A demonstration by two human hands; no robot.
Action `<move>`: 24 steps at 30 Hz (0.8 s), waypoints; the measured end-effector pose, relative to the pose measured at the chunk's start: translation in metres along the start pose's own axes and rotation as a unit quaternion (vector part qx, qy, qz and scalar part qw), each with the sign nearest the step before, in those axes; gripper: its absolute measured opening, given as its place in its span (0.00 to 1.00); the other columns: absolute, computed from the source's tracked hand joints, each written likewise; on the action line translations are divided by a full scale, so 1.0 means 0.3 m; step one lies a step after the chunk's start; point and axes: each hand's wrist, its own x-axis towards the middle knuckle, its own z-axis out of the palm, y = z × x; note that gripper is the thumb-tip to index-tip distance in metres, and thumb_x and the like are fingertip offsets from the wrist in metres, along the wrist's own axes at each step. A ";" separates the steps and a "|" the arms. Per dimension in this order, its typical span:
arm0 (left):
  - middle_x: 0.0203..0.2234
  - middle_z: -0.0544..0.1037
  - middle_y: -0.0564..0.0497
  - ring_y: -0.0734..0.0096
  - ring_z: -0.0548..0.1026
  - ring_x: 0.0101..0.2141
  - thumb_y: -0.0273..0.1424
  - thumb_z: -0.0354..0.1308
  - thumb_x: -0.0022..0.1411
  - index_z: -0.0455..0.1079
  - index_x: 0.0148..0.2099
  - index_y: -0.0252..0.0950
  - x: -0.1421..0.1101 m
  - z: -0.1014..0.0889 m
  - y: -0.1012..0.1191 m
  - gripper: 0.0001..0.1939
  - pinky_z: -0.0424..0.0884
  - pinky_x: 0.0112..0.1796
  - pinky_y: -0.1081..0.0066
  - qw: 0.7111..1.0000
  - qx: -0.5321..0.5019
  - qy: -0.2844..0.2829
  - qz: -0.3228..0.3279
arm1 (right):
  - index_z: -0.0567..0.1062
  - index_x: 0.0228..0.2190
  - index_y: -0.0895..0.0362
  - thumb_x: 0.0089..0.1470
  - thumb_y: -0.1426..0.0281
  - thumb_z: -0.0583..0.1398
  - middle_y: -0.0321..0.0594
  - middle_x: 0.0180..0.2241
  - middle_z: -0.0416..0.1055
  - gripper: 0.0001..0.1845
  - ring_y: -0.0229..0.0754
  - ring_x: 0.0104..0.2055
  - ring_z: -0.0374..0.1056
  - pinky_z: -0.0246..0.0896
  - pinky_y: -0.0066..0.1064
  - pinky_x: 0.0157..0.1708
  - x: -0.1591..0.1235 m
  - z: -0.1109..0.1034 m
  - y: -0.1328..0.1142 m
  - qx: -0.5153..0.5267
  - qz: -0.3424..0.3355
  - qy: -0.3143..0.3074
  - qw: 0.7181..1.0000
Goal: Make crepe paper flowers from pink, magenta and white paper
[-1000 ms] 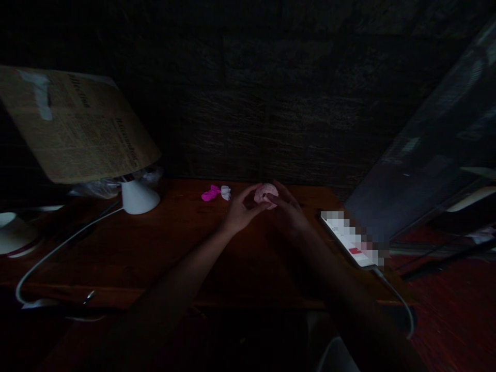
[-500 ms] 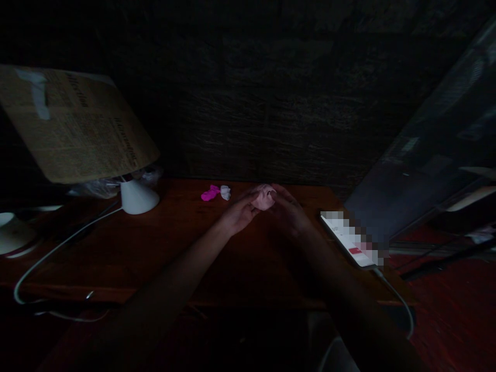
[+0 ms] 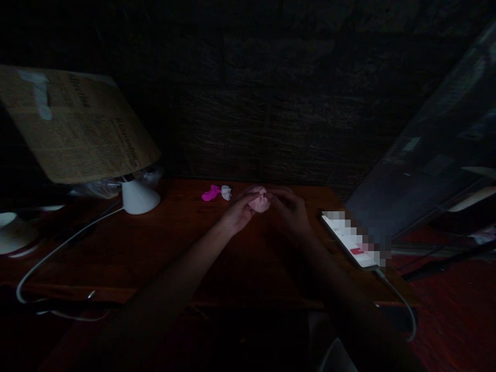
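In dim light, my left hand (image 3: 238, 214) and my right hand (image 3: 290, 211) meet over the middle of a dark wooden table (image 3: 155, 248). Between their fingertips sits a small pale pink lump (image 3: 259, 201), soft-looking and rounded. Both hands pinch it from opposite sides, fingers curled round it. Just left of the hands, a bright magenta scrap (image 3: 210, 194) and a small white scrap (image 3: 226, 192) lie on the table near its far edge.
A phone (image 3: 351, 242) with a lit screen lies at the right, a cable running off its near end. A white lamp base (image 3: 138, 196) stands at the left under a newspaper-covered shade (image 3: 77, 129); its white cord (image 3: 50, 253) trails toward the front edge. A dark wall rises behind.
The pink lump has sunk lower between the fingers and both hands have closed tighter around it. The hands stayed in about the same spot.
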 end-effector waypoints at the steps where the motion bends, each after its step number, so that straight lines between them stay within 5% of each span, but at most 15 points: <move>1: 0.37 0.79 0.50 0.70 0.75 0.40 0.26 0.66 0.50 0.75 0.41 0.36 0.000 -0.001 0.000 0.13 0.69 0.41 0.72 1.000 0.000 0.001 0.001 | 0.82 0.33 0.48 0.50 0.59 0.67 0.40 0.39 0.76 0.09 0.47 0.45 0.70 0.63 0.42 0.51 -0.001 -0.004 -0.003 -0.014 -0.005 -0.010 1.000; 9: 0.34 0.79 0.52 0.73 0.75 0.36 0.24 0.66 0.49 0.75 0.41 0.37 0.001 -0.002 -0.001 0.14 0.70 0.38 0.73 1.000 -0.021 0.012 -0.001 | 0.81 0.38 0.48 0.48 0.60 0.69 0.39 0.42 0.78 0.14 0.48 0.47 0.71 0.61 0.43 0.53 -0.003 -0.036 -0.001 -0.054 -0.007 -0.072 0.996; 15: 0.35 0.79 0.51 0.71 0.75 0.36 0.24 0.67 0.49 0.76 0.39 0.37 -0.003 -0.015 -0.010 0.12 0.70 0.37 0.71 0.999 0.003 -0.019 -0.033 | 0.82 0.33 0.48 0.45 0.59 0.70 0.38 0.36 0.78 0.11 0.48 0.41 0.71 0.64 0.42 0.47 0.001 -0.045 0.006 -0.069 0.001 -0.057 0.996; 24: 0.32 0.80 0.51 0.71 0.75 0.35 0.23 0.67 0.47 0.76 0.39 0.34 0.000 -0.019 -0.012 0.13 0.69 0.37 0.72 0.999 0.021 0.007 -0.032 | 0.83 0.27 0.46 0.46 0.60 0.70 0.37 0.29 0.74 0.06 0.46 0.36 0.68 0.61 0.39 0.42 -0.009 -0.033 0.011 -0.070 -0.017 -0.042 0.997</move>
